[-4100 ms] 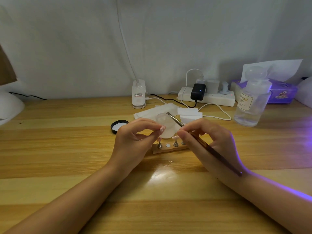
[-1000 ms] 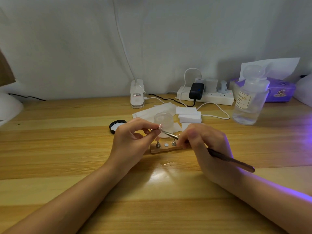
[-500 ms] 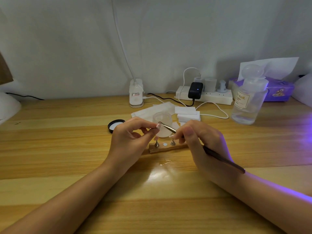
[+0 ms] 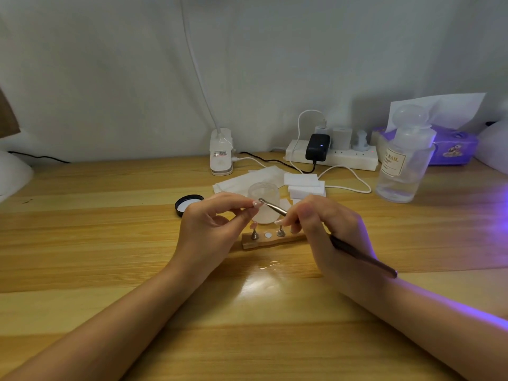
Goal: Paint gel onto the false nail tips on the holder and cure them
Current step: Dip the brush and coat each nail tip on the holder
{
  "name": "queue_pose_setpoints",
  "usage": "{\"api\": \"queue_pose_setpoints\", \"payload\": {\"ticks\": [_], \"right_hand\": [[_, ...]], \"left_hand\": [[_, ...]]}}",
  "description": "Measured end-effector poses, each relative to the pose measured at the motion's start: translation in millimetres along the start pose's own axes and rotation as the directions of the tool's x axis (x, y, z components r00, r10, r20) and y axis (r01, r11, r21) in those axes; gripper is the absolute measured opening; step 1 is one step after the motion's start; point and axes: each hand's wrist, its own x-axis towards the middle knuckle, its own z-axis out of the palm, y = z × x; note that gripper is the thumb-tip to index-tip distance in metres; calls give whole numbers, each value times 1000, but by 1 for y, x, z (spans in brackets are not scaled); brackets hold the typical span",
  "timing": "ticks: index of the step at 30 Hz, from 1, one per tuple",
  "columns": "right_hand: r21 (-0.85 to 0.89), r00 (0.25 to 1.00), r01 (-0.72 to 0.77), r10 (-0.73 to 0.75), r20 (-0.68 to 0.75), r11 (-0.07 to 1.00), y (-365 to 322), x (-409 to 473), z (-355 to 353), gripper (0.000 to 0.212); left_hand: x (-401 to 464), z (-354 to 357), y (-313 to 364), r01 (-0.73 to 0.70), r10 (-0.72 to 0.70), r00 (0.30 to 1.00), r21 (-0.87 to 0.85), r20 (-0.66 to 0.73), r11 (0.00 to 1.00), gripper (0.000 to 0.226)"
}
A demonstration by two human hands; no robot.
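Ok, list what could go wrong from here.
1. The left hand pinches a small nail tip only at the fingertips while the brush in the right hand works on it; pressure could flip it loose.
2. The open jar stands right behind both hands, above the wooden holder; a knuckle could tip it.
3. Purple light falls across the table from the right, which might harden gel early.

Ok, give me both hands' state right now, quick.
Left hand: fingers pinched together beside the brush tip; what they hold cannot be made out.
Right hand: gripping the brush.
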Motion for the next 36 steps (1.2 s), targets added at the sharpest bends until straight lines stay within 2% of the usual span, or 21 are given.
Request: {"api": "queue_pose_setpoints", "payload": {"ticks": [6, 11, 19, 22, 26, 31, 36], "right_hand": [[45, 994, 105, -106, 26, 993, -3, -1, 1, 48], [5, 1000, 20, -20, 17, 1000, 0, 0, 0, 48], [53, 999, 42, -40, -27, 998, -2, -1, 0, 53], [33, 999, 38, -38, -2, 999, -3, 0, 0, 46], [6, 999, 35, -36, 40, 999, -1, 1, 0, 49], [88, 999, 38, -36, -31, 995, -1, -1, 0, 57], [53, 1000, 11, -10, -15, 999, -1, 0, 0, 49]], "left_hand": [[0, 0, -1, -13, 13, 1000, 21, 20, 1000, 18], [0, 1, -2, -6, 6, 1000, 23, 18, 1000, 26], [0, 0, -4, 3, -4, 999, 24, 40, 1000, 24], [0, 1, -4, -11, 9, 999, 36, 44, 999, 21], [1, 2, -6, -38, 35, 998, 56, 52, 998, 24], [1, 1, -6, -60, 55, 997, 83, 60, 995, 23], [0, 1, -5, -66, 60, 996, 86, 71, 994, 22]]}}
